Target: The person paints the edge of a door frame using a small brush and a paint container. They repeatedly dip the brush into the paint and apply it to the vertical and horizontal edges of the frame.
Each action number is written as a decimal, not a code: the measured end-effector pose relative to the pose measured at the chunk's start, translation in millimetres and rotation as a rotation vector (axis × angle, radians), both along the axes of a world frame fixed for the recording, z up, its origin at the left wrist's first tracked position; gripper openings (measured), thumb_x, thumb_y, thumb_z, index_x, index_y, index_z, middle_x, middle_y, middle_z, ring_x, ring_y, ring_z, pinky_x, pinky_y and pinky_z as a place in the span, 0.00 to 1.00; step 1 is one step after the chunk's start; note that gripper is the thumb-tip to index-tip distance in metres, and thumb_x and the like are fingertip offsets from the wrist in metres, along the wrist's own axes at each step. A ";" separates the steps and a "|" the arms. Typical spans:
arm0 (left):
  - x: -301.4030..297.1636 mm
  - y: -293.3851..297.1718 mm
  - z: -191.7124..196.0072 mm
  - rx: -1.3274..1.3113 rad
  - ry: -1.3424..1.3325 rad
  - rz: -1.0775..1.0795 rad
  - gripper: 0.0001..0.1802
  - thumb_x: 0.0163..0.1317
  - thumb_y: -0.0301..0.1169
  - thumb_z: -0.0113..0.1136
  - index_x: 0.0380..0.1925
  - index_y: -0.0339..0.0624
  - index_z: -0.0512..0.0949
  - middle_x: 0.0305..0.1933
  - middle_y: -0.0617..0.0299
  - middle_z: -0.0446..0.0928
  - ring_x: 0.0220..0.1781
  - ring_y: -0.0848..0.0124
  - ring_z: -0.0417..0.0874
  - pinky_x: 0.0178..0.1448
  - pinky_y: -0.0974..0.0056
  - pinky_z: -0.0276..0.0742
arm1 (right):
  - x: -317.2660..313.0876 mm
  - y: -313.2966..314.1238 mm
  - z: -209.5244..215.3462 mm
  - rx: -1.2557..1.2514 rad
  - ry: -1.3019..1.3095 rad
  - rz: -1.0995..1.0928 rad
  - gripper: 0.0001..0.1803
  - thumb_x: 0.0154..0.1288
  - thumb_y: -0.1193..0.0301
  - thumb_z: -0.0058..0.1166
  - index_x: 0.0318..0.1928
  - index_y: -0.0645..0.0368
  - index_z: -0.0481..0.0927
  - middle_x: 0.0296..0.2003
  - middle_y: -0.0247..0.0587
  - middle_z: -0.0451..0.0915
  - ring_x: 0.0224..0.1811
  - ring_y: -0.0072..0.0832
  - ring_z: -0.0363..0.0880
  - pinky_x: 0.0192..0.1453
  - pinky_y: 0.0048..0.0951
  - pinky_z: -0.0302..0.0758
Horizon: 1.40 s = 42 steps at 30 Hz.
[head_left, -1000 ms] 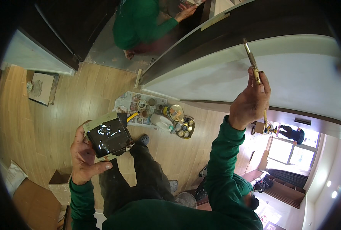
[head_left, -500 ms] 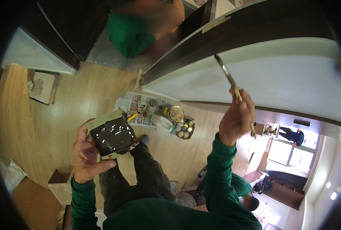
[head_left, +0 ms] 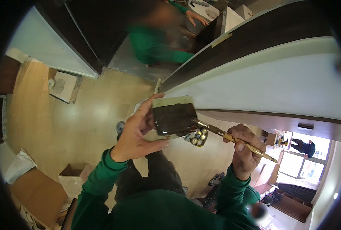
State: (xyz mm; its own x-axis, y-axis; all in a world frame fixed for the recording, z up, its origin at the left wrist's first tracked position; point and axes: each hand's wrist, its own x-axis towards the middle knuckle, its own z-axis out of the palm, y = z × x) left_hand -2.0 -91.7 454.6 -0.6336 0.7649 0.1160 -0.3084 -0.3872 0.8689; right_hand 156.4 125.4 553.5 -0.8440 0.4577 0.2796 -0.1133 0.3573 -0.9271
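Note:
My left hand point(head_left: 132, 138) grips a small square board point(head_left: 173, 119) by its left side, thumb along the lower edge. Wet dark brown paint coats its face, and a pale green strip runs along the top. From the right, my right hand point(head_left: 245, 151) holds a slim paintbrush point(head_left: 226, 136) with a worn yellowish handle and a metal ferrule. Its tip meets the board's right edge, where the bristles blend into the dark paint. Beyond both hands, a long white panel point(head_left: 270, 74) with a dark brown band point(head_left: 270, 34) crosses the upper right.
Several open cans point(head_left: 198, 137) stand on the wood floor point(head_left: 101, 103) behind the board. A co-worker in green point(head_left: 151, 42) crouches at the top; another person point(head_left: 254, 211) is at lower right. Cardboard point(head_left: 36, 191) lies at lower left, a paint-marked tray point(head_left: 65, 87) at upper left.
My right hand has brought the brush down from beside the dark band to the board's edge. My left hand has moved the board right and up, covering most of the floor supplies.

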 end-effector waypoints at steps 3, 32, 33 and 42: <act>-2.2 -1.5 12.1 -0.018 0.005 -0.079 0.58 0.48 0.14 0.72 0.77 0.39 0.50 0.68 0.55 0.69 0.61 0.70 0.76 0.61 0.65 0.74 | -6.6 -16.5 14.2 0.011 -0.058 -0.003 0.14 0.61 0.72 0.64 0.43 0.71 0.85 0.34 0.53 0.85 0.33 0.36 0.82 0.38 0.32 0.78; -81.3 -92.6 78.9 -0.201 0.177 -0.127 0.57 0.46 0.17 0.79 0.74 0.36 0.54 0.69 0.55 0.67 0.61 0.66 0.79 0.62 0.61 0.77 | -73.9 -132.1 69.9 -0.052 -0.071 -0.137 0.10 0.60 0.78 0.62 0.42 0.68 0.86 0.34 0.47 0.86 0.34 0.28 0.82 0.39 0.25 0.76; -80.7 -91.6 79.1 -0.173 0.169 -0.129 0.57 0.46 0.17 0.79 0.74 0.36 0.55 0.69 0.55 0.67 0.60 0.67 0.79 0.62 0.61 0.77 | -73.6 -129.3 69.7 -0.069 -0.062 -0.174 0.10 0.60 0.77 0.62 0.41 0.68 0.86 0.35 0.47 0.86 0.34 0.28 0.82 0.39 0.24 0.76; -56.9 -83.8 93.5 0.058 -0.177 -0.159 0.58 0.42 0.16 0.80 0.74 0.32 0.56 0.70 0.54 0.68 0.70 0.65 0.71 0.73 0.59 0.67 | -37.1 -83.7 71.2 -0.434 0.117 -0.070 0.17 0.61 0.70 0.57 0.45 0.74 0.82 0.36 0.58 0.85 0.36 0.43 0.87 0.42 0.35 0.83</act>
State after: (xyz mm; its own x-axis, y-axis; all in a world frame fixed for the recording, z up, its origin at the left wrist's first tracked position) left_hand -58.9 -175.5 548.1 -0.5201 0.8519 0.0610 -0.5147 -0.3696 0.7736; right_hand 119.3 41.7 624.8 -0.7808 0.6087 0.1411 -0.2161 -0.0512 -0.9750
